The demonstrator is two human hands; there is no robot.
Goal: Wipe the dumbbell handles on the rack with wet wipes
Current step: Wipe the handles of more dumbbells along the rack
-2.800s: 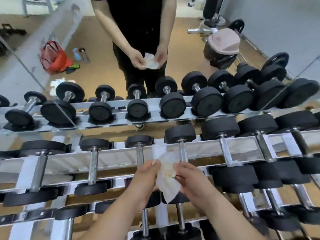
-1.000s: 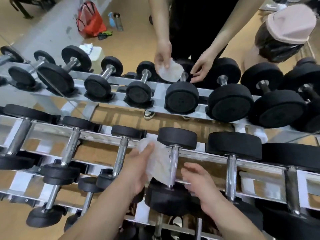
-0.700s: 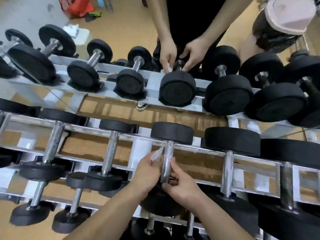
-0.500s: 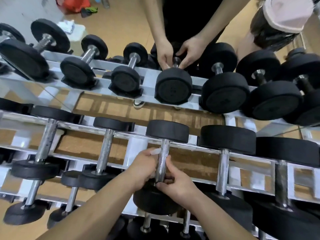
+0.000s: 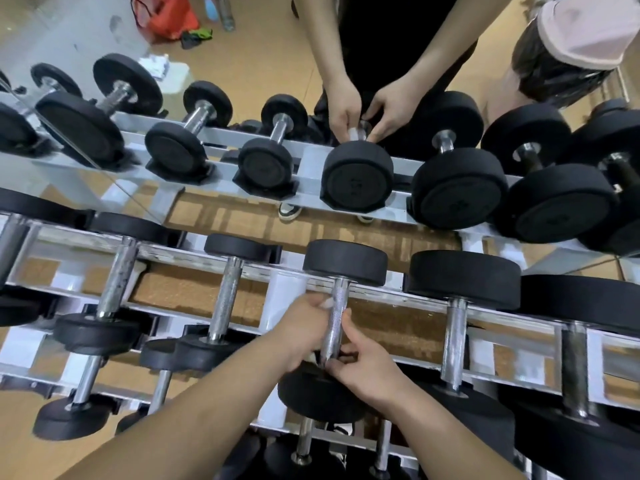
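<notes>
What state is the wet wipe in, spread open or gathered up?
Gathered up: only a small white edge of the wet wipe shows between the left hand and the dumbbell handle.

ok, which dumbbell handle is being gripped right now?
The centre dumbbell handle: left hand and right hand both grip it, with a wet wipe. Neighbouring handles are bare.

Tan cork-like floor (image 5: 197, 289) shows just left of the left hand (image 5: 304, 327). Well beyond that hand stands a mirror (image 5: 270, 57). Reflected up and to the left, a red bag (image 5: 166, 15) lies beside a bottle (image 5: 225, 13), near a grey wall (image 5: 69, 26).
</notes>
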